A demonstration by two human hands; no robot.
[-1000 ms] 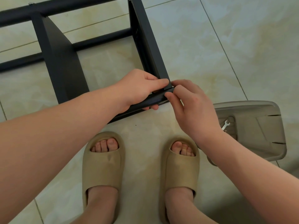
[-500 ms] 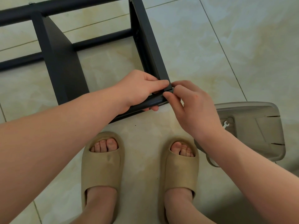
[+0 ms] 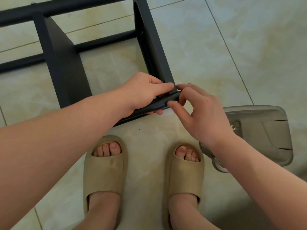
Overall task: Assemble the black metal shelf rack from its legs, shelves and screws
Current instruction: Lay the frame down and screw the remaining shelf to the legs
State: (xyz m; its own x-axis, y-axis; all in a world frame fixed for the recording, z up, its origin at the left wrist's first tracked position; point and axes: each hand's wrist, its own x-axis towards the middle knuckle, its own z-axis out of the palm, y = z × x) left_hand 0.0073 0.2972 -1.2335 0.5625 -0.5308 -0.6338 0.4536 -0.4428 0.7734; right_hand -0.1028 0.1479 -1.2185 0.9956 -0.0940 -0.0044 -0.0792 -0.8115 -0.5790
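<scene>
The black metal rack [image 3: 66, 68] lies on its side on the tiled floor, its shelves standing on edge between long legs. My left hand [image 3: 146, 92] grips the near leg [image 3: 159, 103] at the corner where the right shelf [image 3: 154, 47] meets it, fingers curled round the bar. My right hand [image 3: 197, 112] is at the same corner, thumb and fingertips pinching at the end of the leg; whatever is between them is too small to make out.
A grey plastic tray [image 3: 269, 130] sits on the floor at the right, partly behind my right wrist, with a small white wrench [image 3: 233, 127] inside. My two feet in tan slides [image 3: 104, 170] stand just in front of the rack.
My right hand's fingers have shifted at the corner, the thumb now lower on the leg's end. The left hand keeps its grip.
</scene>
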